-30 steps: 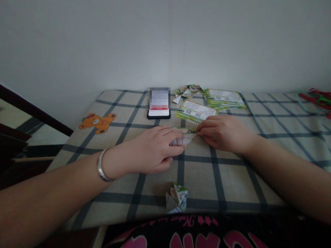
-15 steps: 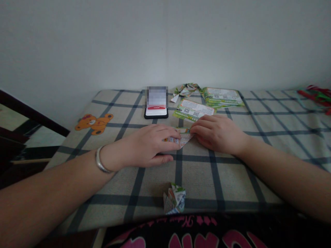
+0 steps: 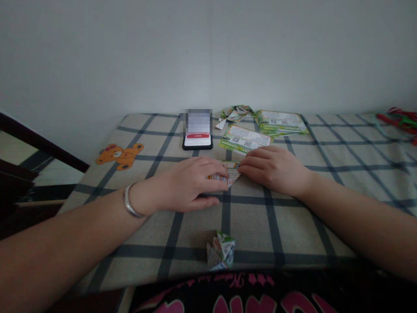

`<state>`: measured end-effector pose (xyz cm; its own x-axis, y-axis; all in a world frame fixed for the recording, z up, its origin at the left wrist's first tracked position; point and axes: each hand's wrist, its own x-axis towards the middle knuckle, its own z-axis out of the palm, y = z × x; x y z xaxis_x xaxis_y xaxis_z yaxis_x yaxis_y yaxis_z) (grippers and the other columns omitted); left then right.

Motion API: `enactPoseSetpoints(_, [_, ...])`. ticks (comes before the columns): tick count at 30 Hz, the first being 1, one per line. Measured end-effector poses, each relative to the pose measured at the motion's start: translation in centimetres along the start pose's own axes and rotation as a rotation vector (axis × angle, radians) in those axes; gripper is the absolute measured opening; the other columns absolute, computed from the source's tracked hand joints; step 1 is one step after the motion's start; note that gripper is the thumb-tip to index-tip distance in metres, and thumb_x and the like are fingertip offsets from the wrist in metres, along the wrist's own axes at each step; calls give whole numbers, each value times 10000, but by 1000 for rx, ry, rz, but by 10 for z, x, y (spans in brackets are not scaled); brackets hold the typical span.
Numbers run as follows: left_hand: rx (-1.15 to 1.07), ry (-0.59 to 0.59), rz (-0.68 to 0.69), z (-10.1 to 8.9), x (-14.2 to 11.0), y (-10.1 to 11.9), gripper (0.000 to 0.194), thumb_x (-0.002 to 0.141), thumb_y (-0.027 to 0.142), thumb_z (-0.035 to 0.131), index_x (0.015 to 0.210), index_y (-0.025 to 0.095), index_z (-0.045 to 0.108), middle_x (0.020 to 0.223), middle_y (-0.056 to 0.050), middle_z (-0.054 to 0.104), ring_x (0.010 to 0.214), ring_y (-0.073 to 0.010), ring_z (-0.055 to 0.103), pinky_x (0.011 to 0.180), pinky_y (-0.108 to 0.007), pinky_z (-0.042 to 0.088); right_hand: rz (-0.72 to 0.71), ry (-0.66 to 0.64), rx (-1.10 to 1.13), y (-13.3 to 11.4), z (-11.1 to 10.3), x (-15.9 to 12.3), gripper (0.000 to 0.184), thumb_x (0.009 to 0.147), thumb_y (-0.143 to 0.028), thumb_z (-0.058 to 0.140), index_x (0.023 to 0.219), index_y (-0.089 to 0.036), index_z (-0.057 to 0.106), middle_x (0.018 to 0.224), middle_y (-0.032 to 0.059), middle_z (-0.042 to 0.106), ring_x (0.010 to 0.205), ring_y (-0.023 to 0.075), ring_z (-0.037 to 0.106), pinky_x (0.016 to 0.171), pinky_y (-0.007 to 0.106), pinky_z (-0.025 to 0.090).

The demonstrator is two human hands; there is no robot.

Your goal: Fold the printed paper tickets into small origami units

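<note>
A folded piece of printed paper [image 3: 233, 174] lies flat on the checked tablecloth between my hands. My left hand [image 3: 198, 180], with a silver bangle at the wrist, rests palm-down over the paper's left part. Its fingers are stretched out, and its thumb is held apart from them. At the paper's right side, the closed, curled fingers of my right hand [image 3: 270, 169] are on the folded edge; the thumb is hidden. Nearer to me, a small pointed folded-paper piece [image 3: 222, 252] stands at the table's front edge.
A phone [image 3: 197, 141] with a lit screen lies toward the wall. Right of it are a loose flyer [image 3: 247, 139], folded paper pieces [image 3: 236, 114] and a stack of flyers [image 3: 283, 121]. A bear cutout [image 3: 120, 155] is at left, red and green items [image 3: 402, 121] at far right.
The fingertips of my right hand have slid slightly left along the folded paper's edge. My left hand stays in place on it, and the view has shifted a little.
</note>
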<state>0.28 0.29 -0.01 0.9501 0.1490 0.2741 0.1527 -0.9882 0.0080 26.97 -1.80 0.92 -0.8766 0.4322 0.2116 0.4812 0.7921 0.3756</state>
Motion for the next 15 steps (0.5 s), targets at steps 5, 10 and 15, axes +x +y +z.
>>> enactPoseSetpoints(5, [19, 57, -64, 2, 3, 3, 285, 947, 339, 486, 1118, 184, 653, 1152, -80, 654, 1133, -247, 562, 1009, -442, 449, 53, 131, -8, -5, 0, 3, 212, 962, -222, 487, 916, -155, 683, 914, 56, 717, 842, 197, 605, 705, 322, 411])
enactPoseSetpoints(10, [105, 64, -198, 3, 6, 8, 232, 924, 336, 534, 1012, 173, 673, 1022, -66, 687, 1061, -241, 591, 977, -429, 456, 94, 212, 41, -12, 1, 7, 219, 941, -250, 494, 860, -166, 680, 855, 49, 703, 787, 195, 599, 670, 317, 416])
enactPoseSetpoints(15, [256, 63, -235, 3, 8, 13, 226, 916, 369, 553, 888, 172, 659, 930, -64, 673, 918, -241, 595, 812, -392, 484, 115, 241, 133, -20, -2, 15, 249, 948, -270, 483, 825, -160, 670, 792, 51, 678, 747, 189, 586, 661, 310, 432])
